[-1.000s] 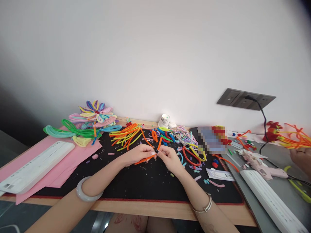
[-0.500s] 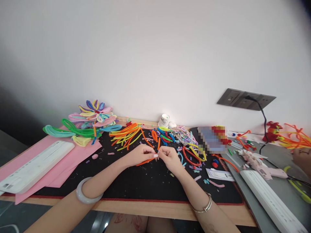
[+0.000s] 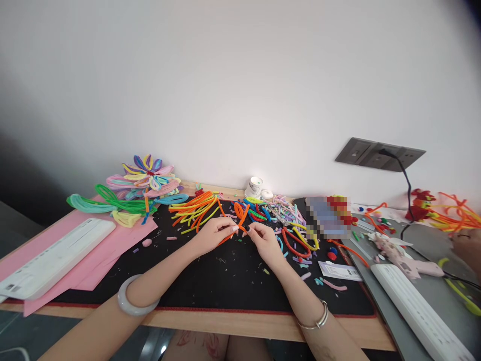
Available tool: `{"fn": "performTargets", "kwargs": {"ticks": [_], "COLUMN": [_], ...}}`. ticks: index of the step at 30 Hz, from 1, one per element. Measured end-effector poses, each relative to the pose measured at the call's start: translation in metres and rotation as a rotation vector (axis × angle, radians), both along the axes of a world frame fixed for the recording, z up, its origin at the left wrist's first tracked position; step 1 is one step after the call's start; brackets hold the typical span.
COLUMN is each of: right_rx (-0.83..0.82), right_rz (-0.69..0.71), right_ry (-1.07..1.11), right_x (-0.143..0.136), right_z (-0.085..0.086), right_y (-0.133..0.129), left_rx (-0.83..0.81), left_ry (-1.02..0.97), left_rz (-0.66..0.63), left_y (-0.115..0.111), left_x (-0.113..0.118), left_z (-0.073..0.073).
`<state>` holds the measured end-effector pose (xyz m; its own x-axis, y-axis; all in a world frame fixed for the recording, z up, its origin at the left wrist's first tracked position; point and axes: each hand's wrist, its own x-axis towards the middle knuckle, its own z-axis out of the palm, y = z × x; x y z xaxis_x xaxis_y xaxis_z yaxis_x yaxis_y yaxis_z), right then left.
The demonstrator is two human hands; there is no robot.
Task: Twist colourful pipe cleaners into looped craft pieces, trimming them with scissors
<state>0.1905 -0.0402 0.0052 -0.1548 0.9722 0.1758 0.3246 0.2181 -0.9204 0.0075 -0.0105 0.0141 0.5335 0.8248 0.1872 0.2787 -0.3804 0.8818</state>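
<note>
Over the middle of the black mat, my left hand and my right hand meet at the fingertips. Both pinch an orange pipe cleaner, whose ends stick out above and to the lower left of the fingers. The exact twist between the fingertips is too small to tell. Behind my left hand lies a bundle of orange and yellow pipe cleaners. Red and yellow loops rest to the right of my right hand.
Pink sheets and a white power strip lie at the left, below pipe-cleaner flowers. A paper cup stands near the wall. At the right are a pink glue gun, another strip and another person's hand.
Both hands have shifted slightly up the mat. The orange pipe cleaner between them now shows crossing near the fingertips, and my right fingers have changed their hold.
</note>
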Motion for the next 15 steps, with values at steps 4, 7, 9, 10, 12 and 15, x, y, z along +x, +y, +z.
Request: {"fn": "performTargets", "kwargs": {"ticks": [4,7,9,10,12,15], "right_rx": [0.014,0.033,0.044,0.047,0.04,-0.017], "right_rz": [-0.015,-0.001,0.02,0.031,0.045,0.064], "right_ry": [-0.055,-0.086,-0.091,-0.089,-0.064,0.053], "right_x": [-0.0017,-0.004,-0.0052,-0.0055,-0.0055,-0.004], "right_z": [0.0018,0.0037,0.0052,0.0057,0.0054,0.0023], "right_y": [-0.0017,-0.0036,-0.0047,-0.0052,-0.0058,-0.0055], "left_rx": [-0.02,-0.006,0.021,0.034,0.047,-0.006], "left_ry": [-0.012,-0.012,-0.009,-0.008,-0.006,-0.034], "left_rz": [0.055,0.092,0.115,0.125,0.135,0.11], "left_y": [-0.0013,-0.0034,-0.0046,-0.0051,-0.0054,-0.0042], "left_x": [0.0008,0.0028,0.0041,0.0045,0.0047,0.0027], "left_z": [0.0019,0.0035,0.0045,0.0049,0.0059,0.0076]}}
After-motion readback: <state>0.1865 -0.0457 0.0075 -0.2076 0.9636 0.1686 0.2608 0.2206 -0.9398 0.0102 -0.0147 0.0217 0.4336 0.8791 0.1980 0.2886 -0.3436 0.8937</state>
